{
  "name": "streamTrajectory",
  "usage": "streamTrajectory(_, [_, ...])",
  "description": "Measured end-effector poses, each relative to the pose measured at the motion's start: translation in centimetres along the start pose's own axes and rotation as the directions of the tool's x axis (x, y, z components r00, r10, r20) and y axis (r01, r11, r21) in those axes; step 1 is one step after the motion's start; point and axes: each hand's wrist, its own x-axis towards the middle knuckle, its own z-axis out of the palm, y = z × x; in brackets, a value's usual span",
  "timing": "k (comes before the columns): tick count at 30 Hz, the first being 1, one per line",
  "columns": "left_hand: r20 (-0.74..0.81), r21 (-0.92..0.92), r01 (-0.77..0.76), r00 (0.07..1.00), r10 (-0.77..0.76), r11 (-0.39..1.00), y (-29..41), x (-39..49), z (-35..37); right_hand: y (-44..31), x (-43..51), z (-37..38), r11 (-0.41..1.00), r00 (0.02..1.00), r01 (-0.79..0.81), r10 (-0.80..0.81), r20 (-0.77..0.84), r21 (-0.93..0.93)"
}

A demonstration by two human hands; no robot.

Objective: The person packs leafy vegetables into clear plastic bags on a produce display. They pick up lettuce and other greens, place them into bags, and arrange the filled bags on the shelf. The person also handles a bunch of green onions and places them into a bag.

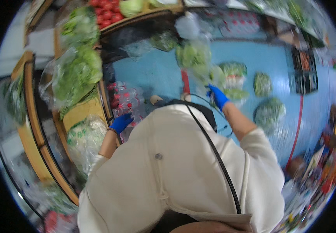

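Observation:
Both my hands wear blue gloves. My right hand [218, 96] is at the lower end of a clear plastic bag of green leafy vegetables [194, 55]; blur hides whether its fingers grip the bag. Beside it on the blue floor lie a bagged leafy bundle with white stems [233, 72] and another green bundle [236, 94]. My left hand [121, 123] is next to plastic-wrapped bottles with red caps [128, 99], by the shelf edge; its fingertips are too blurred to show any hold.
Wooden-edged shelves [105, 99] on the left bear bagged lettuce [77, 75] and other bagged greens [88, 135]. Red tomatoes [106, 13] lie at the top. On the floor at right are a round bagged bundle [270, 115], a smaller one [263, 84] and black crates [306, 83].

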Motion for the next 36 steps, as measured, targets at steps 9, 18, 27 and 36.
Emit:
streamTrajectory(9, [-0.056, -0.749, 0.193, 0.935, -0.351, 0.634, -11.4, -5.7, 7.1, 5.7, 10.8, -11.2, 0.943, 0.931, 0.12, 0.001, -0.365, 0.311])
streamTrajectory(18, [0.07, -0.201, 0.146, 0.988, -0.134, 0.969, -12.9, -3.5, 10.4, 4.4, 5.3, -17.2, 0.947, 0.899, -0.117, 0.23, -0.373, 0.3])
streamTrajectory(27, [-0.25, -0.494, 0.229, 0.887, -0.389, 0.839, -15.7, 4.2, 4.3, -9.7, 24.5, 14.9, 0.747, 0.944, -0.015, 0.23, 0.237, -0.665])
streamTrajectory(36, [-0.35, -0.764, 0.172, 0.7, -0.623, 0.622, -17.7, 4.3, 6.1, -14.8, 29.9, 38.1, 0.423, 0.562, 0.616, 0.355, 0.747, -0.664])
